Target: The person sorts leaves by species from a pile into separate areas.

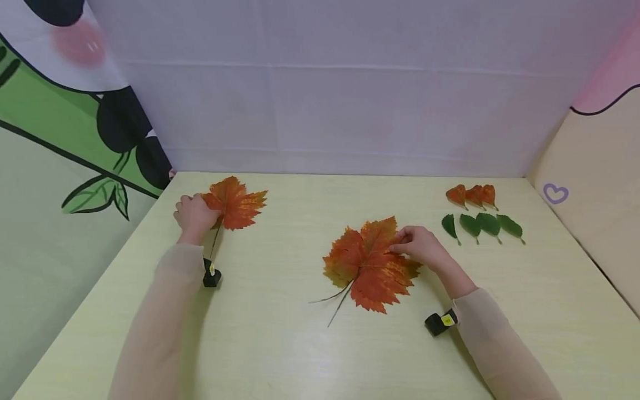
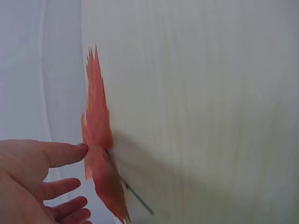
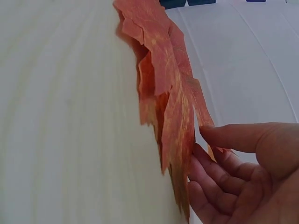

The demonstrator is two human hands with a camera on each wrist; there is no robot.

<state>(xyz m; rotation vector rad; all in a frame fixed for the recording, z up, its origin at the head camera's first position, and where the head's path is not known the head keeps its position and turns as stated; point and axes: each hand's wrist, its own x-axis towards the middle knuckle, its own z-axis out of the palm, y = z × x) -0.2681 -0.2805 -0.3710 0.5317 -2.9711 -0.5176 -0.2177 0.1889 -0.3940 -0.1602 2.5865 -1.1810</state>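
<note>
An orange-red artificial maple leaf (image 1: pixel 232 203) lies at the far left of the table, its thin stem toward me. My left hand (image 1: pixel 194 216) is at its left edge. In the left wrist view the thumb (image 2: pixel 70 154) touches the leaf (image 2: pixel 98 121), while the other fingers are spread apart from it. Nearer the middle, overlapping maple leaves (image 1: pixel 372 266) show two stems pointing to the lower left. My right hand (image 1: pixel 422 245) pinches the right edge of one between thumb and index finger. In the right wrist view these leaves (image 3: pixel 163 84) appear edge-on, in layers.
Three small orange leaves (image 1: pixel 472 195) form a row at the back right. Several small green leaves (image 1: pixel 487 224) lie in a row just in front of them. A pale curtain (image 1: pixel 350 116) hangs behind the light wooden table (image 1: pixel 280 344). Each wrist wears a small black camera.
</note>
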